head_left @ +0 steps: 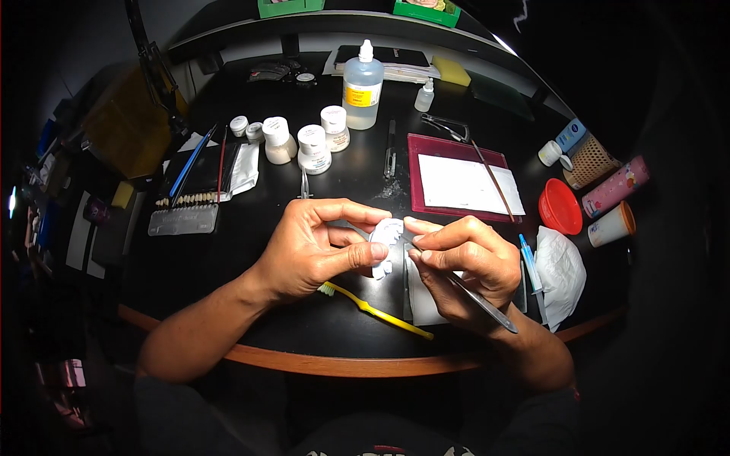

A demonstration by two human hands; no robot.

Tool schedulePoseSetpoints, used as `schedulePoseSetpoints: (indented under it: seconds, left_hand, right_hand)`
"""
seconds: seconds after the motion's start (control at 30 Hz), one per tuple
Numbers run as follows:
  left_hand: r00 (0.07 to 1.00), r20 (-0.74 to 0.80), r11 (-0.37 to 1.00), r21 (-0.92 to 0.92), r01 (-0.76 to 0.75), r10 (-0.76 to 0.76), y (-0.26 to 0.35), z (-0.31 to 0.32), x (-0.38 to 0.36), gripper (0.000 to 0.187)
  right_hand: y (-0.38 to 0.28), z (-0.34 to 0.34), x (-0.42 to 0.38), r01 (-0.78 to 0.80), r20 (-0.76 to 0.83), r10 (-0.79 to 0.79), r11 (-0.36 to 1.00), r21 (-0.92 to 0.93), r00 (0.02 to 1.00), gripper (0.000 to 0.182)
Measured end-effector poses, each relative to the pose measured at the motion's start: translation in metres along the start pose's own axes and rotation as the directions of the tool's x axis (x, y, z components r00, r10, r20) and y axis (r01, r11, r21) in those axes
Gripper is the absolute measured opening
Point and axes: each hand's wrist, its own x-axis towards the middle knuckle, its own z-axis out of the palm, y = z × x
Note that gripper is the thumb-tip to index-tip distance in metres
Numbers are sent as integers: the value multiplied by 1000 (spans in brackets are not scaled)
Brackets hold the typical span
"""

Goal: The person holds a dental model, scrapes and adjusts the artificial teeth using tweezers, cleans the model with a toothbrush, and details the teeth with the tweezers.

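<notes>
My left hand (323, 247) grips a white dental cast (386, 237) between thumb and fingers, above the middle of the black table. Close to its right side, my right hand (471, 266) holds a thin metal instrument (487, 304) whose handle slants down to the right. The working tip is hidden or too small to make out. Below the cast lies a yellow toothbrush (376, 310). A pale sheet (426, 300) is partly covered by my right hand.
White-capped jars (313, 156) and a large liquid bottle (363, 91) stand behind my hands. A maroon tray (417, 178) with white paper lies at back right. Further right are a red bowl (560, 207), a syringe (531, 262) and crumpled tissue (561, 277). A tooth shade guide (182, 219) lies left.
</notes>
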Motion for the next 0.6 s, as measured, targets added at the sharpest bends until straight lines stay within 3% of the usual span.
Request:
schedulePoseSetpoints:
  seconds: [0.6]
  left_hand:
    - [1000,1,1000,0,-24,24,1,2,1,39]
  right_hand:
    - [-1,3,-1,2,-50,-1,1000,24,999,15]
